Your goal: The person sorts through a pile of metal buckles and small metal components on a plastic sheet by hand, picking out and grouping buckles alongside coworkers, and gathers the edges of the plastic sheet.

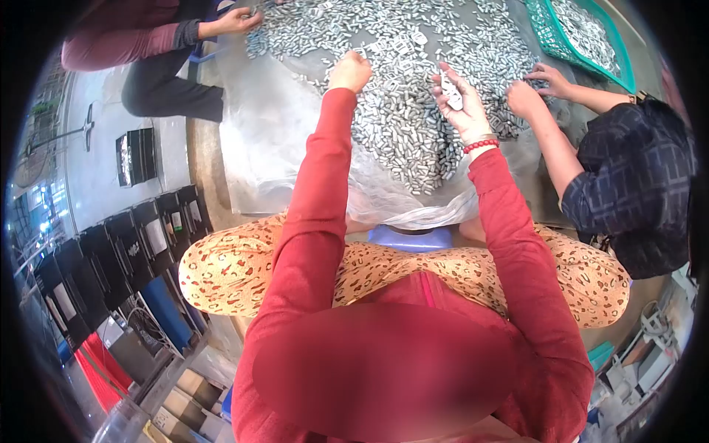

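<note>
Many small grey metal pieces (pixel 410 140) lie spread over a clear plastic sheet (pixel 258 148) in front of me. My left hand (pixel 349 71) is at the upper middle of the pile, its fingers pinched together at some pale parts; what they hold is too small to name. My right hand (pixel 461 103), with a red bead bracelet at the wrist, is turned palm up and holds several white parts (pixel 450 91) in its curled fingers. Larger pale frame-shaped parts (pixel 402 44) lie on the pieces between and beyond my hands.
A co-worker's hands (pixel 535 92) touch the pile at the right. Another person's hand (pixel 238 22) reaches in at the upper left. A green basket (pixel 626 70) of pale parts stands at the upper right. A blue stool (pixel 413 238) shows below the sheet.
</note>
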Action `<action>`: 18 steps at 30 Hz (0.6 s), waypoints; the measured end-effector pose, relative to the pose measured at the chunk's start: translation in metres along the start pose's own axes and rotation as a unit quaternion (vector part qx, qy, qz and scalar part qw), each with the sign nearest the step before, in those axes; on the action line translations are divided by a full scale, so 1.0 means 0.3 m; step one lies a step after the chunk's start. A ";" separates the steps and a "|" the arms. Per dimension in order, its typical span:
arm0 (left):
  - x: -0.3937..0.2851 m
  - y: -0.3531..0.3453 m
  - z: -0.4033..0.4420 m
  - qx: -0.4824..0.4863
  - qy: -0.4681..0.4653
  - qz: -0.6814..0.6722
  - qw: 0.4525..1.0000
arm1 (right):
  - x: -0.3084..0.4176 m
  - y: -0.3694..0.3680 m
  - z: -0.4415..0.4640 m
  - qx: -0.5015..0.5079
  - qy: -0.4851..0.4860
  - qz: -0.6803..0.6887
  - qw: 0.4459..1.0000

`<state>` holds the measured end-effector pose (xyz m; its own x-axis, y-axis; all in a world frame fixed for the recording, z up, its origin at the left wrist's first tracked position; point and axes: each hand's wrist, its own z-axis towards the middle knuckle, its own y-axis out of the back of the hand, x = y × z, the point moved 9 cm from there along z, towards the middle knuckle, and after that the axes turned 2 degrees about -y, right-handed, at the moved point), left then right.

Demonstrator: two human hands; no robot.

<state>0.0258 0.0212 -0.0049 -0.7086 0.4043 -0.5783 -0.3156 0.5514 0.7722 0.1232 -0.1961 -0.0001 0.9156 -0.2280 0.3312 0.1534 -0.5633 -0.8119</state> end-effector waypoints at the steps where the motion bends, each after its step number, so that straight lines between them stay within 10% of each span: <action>1: 0.017 -0.024 0.023 -0.005 -0.003 0.043 0.999 | -0.002 0.009 0.005 -0.004 -0.002 -0.006 1.000; 6: 0.090 -0.202 -0.027 0.134 0.082 0.272 0.949 | -0.026 0.015 0.021 0.035 -0.025 0.062 0.997; 13: 0.037 -0.059 -0.033 0.003 -0.052 0.174 0.983 | 0.018 -0.049 -0.014 0.078 -0.011 0.107 0.991; 18: -0.229 0.038 -0.071 0.138 -0.172 0.160 0.962 | -0.016 0.002 0.022 0.070 -0.016 0.150 0.986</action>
<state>0.0575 -0.0158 0.0493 -0.4753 0.7777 -0.4114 0.0981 0.5115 0.8537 0.1213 -0.1902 -0.0053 0.9389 -0.3402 0.0524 -0.0779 -0.3581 -0.9304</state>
